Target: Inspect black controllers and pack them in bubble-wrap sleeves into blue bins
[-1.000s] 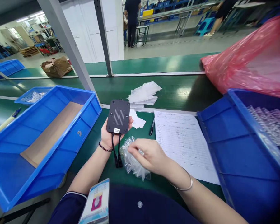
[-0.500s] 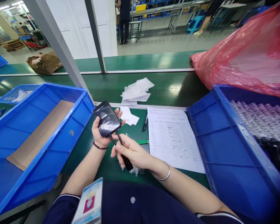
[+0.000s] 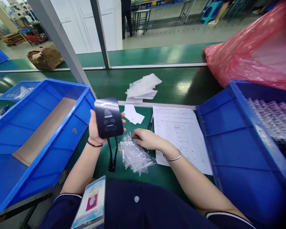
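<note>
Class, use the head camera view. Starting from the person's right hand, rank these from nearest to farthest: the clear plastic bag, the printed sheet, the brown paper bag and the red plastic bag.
From the right hand:
1. Clear plastic bag, touching the fingers, just below.
2. Printed sheet, beside the hand, to its right.
3. Red plastic bag, far right, beyond the blue bin.
4. Brown paper bag, far back left.

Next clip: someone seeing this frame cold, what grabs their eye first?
Probably the glossy black device with white printing, held upright in the left hand at centre, its two black cables dangling toward the green bench. Just right of it, the right hand rests on a crinkled clear plastic bag. Big blue bins flank both sides, with a red plastic bag at upper right.
</note>
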`<state>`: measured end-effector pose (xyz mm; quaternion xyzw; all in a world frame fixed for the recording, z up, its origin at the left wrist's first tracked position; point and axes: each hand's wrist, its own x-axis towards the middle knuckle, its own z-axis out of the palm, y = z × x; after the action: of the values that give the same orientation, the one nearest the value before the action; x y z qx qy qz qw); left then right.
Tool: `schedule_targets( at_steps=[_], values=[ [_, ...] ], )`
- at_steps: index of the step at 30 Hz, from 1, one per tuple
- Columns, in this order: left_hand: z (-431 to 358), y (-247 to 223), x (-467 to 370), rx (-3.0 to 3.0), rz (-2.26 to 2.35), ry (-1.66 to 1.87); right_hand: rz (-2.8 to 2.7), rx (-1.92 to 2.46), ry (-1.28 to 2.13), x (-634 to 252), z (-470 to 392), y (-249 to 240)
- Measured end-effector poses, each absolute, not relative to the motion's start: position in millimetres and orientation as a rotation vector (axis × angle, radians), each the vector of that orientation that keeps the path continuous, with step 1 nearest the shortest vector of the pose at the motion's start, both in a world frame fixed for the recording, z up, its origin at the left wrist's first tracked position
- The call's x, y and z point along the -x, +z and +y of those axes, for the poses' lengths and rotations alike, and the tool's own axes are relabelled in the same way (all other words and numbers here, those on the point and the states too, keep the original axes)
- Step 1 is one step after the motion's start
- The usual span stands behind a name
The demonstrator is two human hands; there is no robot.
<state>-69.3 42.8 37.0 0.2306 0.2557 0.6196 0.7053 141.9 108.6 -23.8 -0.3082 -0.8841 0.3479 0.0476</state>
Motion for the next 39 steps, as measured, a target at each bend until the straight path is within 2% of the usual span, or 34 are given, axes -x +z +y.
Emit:
schedule_targets(
  at_steps=[5,12,18,39],
  values=[
    [36,37,61,-0.546,0.546,1.284,-2.05,1.168,1.164,-147,126,-10],
    [28,36,42,-0.53,0.483,1.164,-1.798,0.861,0.996,-151,128,35],
    [23,35,36,-0.554,0.515,1.113,-1.917,0.695,0.74,-148,119,44],
    [23,29,28,-0.554,0.5,1.115,-1.995,0.738,0.728,-150,119,44]
  ],
)
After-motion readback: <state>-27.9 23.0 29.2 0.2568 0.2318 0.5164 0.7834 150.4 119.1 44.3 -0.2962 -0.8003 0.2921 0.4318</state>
